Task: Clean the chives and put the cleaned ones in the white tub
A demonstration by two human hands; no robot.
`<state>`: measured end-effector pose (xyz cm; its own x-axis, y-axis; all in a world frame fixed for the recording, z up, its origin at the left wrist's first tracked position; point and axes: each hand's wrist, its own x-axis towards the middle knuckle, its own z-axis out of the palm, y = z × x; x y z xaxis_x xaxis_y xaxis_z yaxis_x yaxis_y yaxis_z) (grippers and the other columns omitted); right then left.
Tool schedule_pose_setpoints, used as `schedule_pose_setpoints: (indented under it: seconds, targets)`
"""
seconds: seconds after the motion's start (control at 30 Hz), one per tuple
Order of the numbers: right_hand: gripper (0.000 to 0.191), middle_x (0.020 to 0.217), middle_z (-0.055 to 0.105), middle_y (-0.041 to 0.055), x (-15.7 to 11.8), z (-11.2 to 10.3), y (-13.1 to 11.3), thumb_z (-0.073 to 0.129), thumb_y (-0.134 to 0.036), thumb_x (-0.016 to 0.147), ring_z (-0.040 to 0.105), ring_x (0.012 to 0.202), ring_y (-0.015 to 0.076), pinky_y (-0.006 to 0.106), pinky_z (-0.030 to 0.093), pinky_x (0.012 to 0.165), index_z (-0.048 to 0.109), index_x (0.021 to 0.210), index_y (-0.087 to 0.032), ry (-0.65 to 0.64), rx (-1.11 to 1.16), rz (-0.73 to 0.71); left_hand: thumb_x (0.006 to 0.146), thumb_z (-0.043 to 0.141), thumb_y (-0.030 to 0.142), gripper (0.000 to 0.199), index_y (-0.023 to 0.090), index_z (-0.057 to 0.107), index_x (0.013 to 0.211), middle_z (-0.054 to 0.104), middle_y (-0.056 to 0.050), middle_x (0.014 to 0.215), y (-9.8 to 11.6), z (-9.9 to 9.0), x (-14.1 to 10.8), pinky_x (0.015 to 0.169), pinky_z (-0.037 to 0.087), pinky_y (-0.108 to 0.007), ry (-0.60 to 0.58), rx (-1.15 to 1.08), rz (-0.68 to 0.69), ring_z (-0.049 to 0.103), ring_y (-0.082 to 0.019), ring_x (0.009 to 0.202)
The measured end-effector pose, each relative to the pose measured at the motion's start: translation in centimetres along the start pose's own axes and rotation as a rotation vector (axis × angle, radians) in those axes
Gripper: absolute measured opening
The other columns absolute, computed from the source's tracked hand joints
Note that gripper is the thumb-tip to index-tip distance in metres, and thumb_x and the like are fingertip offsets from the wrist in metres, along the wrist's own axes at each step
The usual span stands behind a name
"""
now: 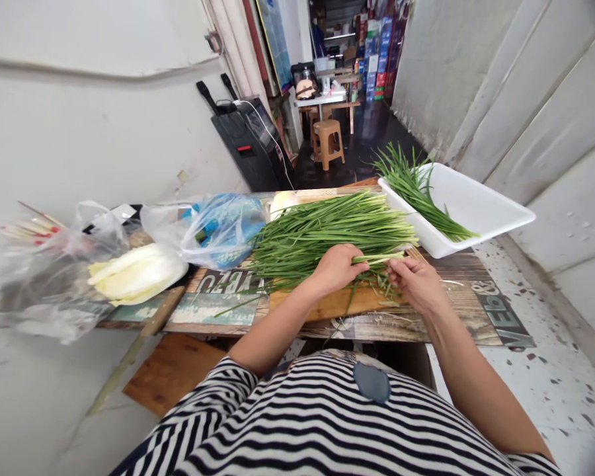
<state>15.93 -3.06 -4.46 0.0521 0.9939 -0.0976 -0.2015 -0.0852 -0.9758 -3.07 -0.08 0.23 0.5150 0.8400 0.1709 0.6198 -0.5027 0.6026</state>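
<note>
The fingers of the left hand [340, 266] are closed around a small bunch of green stalks [379, 258], thumb pressed along it, while the fingers of the right hand [416, 281] are pinched together at its pale ends. The bunch lies nearly level between the two hands, just above the near side of a thick heap of long green leaves [332, 225]. That heap spreads across the middle of the tabletop [456, 324], its pale ends turned towards the right end and its dark tips towards the left. Under its near side shows a wooden board [327, 308], close to the tabletop's near edge, with loose scraps scattered about it. At the far right corner sits a white tub [471, 198], tilted, with a loose bundle of greens [416, 198] leaning over its left wall. Left of the heap, near the far edge, is a blue bag [228, 228] wrapped in clear plastic; nearer the left end lies a pale cabbage [139, 274], with crumpled clear plastic [44, 284] hanging over the end beside it. Beyond the far edge stand a black case [252, 142] by the wall and a brown stool [328, 142] on the dark floor.
</note>
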Motion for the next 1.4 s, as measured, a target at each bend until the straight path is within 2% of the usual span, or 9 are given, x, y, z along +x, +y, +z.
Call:
schedule_pose_setpoints:
  seconds: [0.2,0.37,0.63,0.77,0.93,1.1,1.27,1.33,1.4]
  targets:
    - [0.022,0.051,0.054,-0.0023,0.0,-0.8,0.0,0.077,-0.037,0.061,0.044,0.049,0.0094,0.025,0.035,0.048,0.066,0.058,-0.018,0.124,-0.083,-0.064,0.084,0.066,0.024,0.014,0.014,0.07,0.075,0.066,-0.002,0.078,-0.3,0.0,0.1,0.074,0.042,-0.024,0.012,-0.017,0.005,0.059,-0.013,0.077]
    - [0.023,0.061,0.063,0.0018,-0.3,-0.8,-0.8,0.078,-0.038,0.058,0.049,0.052,0.0102,0.025,0.039,0.048,0.068,0.061,-0.018,0.065,-0.024,-0.019,0.083,0.067,0.025,0.014,0.014,0.069,0.073,0.065,-0.002,0.077,0.0,0.1,-0.1,0.071,0.042,-0.024,0.047,0.048,0.016,0.058,-0.014,0.075]
    - [0.032,0.054,0.059,0.0,-0.3,-0.3,-1.0,0.085,-0.039,0.048,0.043,0.046,0.0071,0.021,0.033,0.04,0.063,0.055,-0.017,0.143,0.07,0.055,0.082,0.068,0.022,0.009,0.014,0.068,0.077,0.066,-0.004,0.082,0.4,0.5,-0.1,0.076,0.043,-0.026,0.009,0.111,0.064,0.059,-0.016,0.082]
    - [0.03,0.05,0.055,-0.0013,-0.2,-0.4,-0.9,0.084,-0.038,0.05,0.041,0.044,0.0069,0.022,0.032,0.04,0.063,0.055,-0.017,0.162,0.071,0.045,0.082,0.068,0.022,0.01,0.014,0.069,0.077,0.066,-0.004,0.082,0.4,0.6,-0.2,0.075,0.043,-0.026,-0.005,0.114,0.063,0.059,-0.016,0.081]
    - [0.025,0.055,0.059,0.0004,-0.2,-0.4,-0.7,0.081,-0.036,0.053,0.045,0.047,0.0088,0.024,0.035,0.043,0.063,0.055,-0.017,0.145,0.032,-0.006,0.084,0.065,0.023,0.014,0.013,0.069,0.075,0.067,-0.004,0.08,0.1,0.4,-0.1,0.075,0.043,-0.025,-0.023,0.043,0.049,0.059,-0.015,0.079]
    - [0.015,0.053,0.059,-0.0017,0.1,-0.6,0.3,0.07,-0.034,0.062,0.048,0.05,0.0119,0.027,0.04,0.052,0.07,0.063,-0.018,0.287,-0.201,-0.173,0.086,0.06,0.025,0.02,0.013,0.071,0.073,0.068,-0.003,0.078,-0.2,0.1,0.1,0.072,0.041,-0.023,-0.11,-0.027,0.017,0.059,-0.014,0.075]
    - [0.023,0.07,0.069,0.0037,0.7,-2.0,0.8,0.062,-0.036,0.07,0.058,0.063,0.018,0.031,0.045,0.065,0.074,0.073,-0.017,0.468,-0.601,-0.376,0.083,0.061,0.03,0.021,0.013,0.074,0.08,0.072,-0.002,0.081,-0.7,-0.7,0.0,0.072,0.041,-0.022,-0.123,-0.12,-0.058,0.062,-0.014,0.077]
    - [0.026,0.069,0.069,0.0043,0.7,-2.7,0.7,0.063,-0.041,0.073,0.059,0.063,0.0185,0.031,0.045,0.063,0.074,0.071,-0.017,0.368,-0.678,-0.384,0.083,0.06,0.033,0.025,0.013,0.074,0.08,0.07,-0.001,0.077,-0.7,-1.1,-0.1,0.07,0.041,-0.023,-0.087,-0.127,-0.093,0.06,-0.014,0.073]
    - [0.032,0.064,0.067,0.0038,0.6,-3.2,0.5,0.065,-0.048,0.074,0.058,0.06,0.0182,0.031,0.045,0.061,0.071,0.063,-0.019,0.138,-0.755,-0.355,0.084,0.058,0.036,0.028,0.012,0.073,0.078,0.068,0.0,0.07,-0.7,-1.3,-0.1,0.067,0.039,-0.023,-0.062,-0.118,-0.108,0.057,-0.013,0.069]
